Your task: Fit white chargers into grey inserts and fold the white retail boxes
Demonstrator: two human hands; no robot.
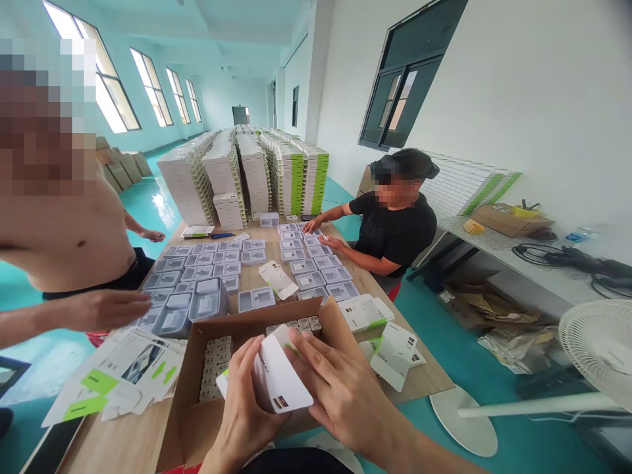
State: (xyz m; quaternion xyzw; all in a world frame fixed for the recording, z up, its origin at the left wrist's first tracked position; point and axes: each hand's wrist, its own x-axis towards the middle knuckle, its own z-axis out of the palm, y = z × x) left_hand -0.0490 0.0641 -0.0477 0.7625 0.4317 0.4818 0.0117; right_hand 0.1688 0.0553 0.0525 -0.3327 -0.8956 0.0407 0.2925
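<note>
Over the near edge of an open brown cardboard carton, both my hands are on a white printed card box with a green patch. My left hand wraps round its left side, thumb underneath. The fingers of my right hand lie together along its upper right edge; its far end is partly hidden by them. Inside the carton are rows of small white cubes. More flat white-and-green card boxes lie right of the carton, and printed sheets are spread on its left.
Rows of clear plastic trays cover the table beyond the carton. A co-worker in black reaches over trays at the right; another person's hand is close by at left. Tall stacks of white boxes stand behind. A white fan is at right.
</note>
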